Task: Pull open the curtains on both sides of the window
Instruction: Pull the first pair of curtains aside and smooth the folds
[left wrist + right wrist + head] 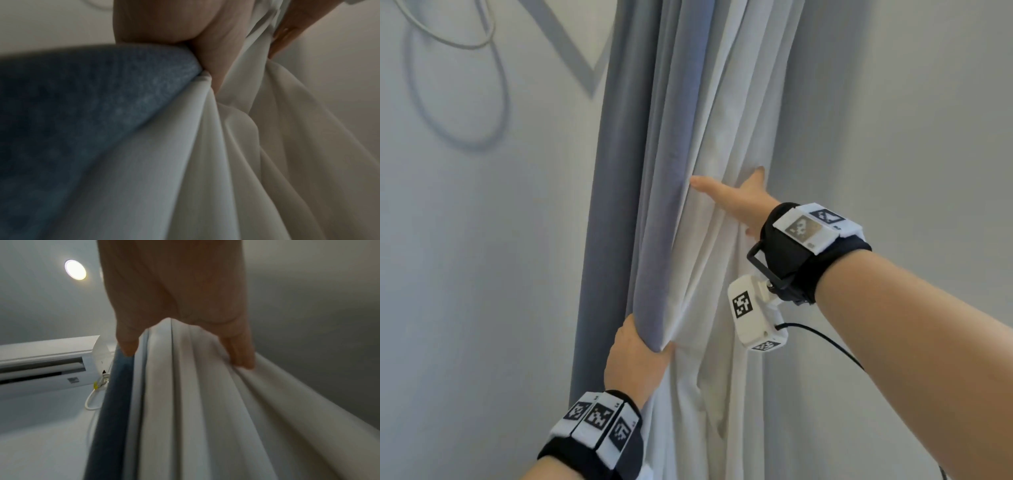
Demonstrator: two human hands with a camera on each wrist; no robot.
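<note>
A blue-grey curtain [671, 137] with a white lining [726, 113] hangs gathered into a narrow bundle between two walls. My left hand [635, 359] grips the bundle low down, its fingers wrapped round the blue fold [82, 113] and the white folds [205, 162]. Higher up, my right hand [736, 202] holds the white folds, thumb stretched out to the left and fingers hidden behind the cloth. In the right wrist view the right hand [174, 288] straddles the white folds [195, 402], with the blue edge [111, 402] beside the thumb.
A pale wall with a looped white cable [458, 44] lies left of the curtain, and another plain wall [893, 102] lies to the right. An air conditioner [47, 366] and a round ceiling light [75, 269] sit high on the left.
</note>
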